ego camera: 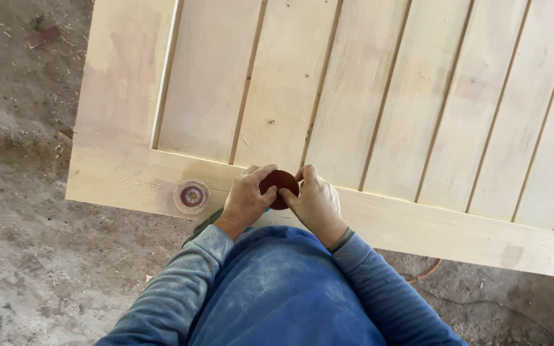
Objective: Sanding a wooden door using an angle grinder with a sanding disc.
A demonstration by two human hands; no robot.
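Both hands meet over a dark red sanding disc (pixel 279 188) at the near rail of a pale wooden door panel (pixel 379 115) that lies flat, its vertical boards running away from the person. The left hand (pixel 246 200) curls around the disc from the left, its fingers (pixel 265 172) closed over the upper edge. The right hand (pixel 316 202) holds it from the right, fingers (pixel 306 173) bent down onto the rim. Between them the disc is gripped and lies on or just above the rail; whether it presses the wood I cannot tell.

Just left of the left hand, on the same rail, a second round disc (pixel 192 196) lies flat, pale-rimmed with a reddish centre, apart from either hand. It looks like a worn one, though that is a judgement.

As for progress, the panel's boards look smooth and evenly pale, with light dust on the blue sleeves and front of the person, which suggests much of the surface has been sanded. A darker patch shows on the rail far to the right of the disc, and greyish staining on the left stile, so some spots seem left to work.

Below the panel's near edge, an orange cable (pixel 428 272) lies on the dusty floor (pixel 27 211), strewn with shavings.
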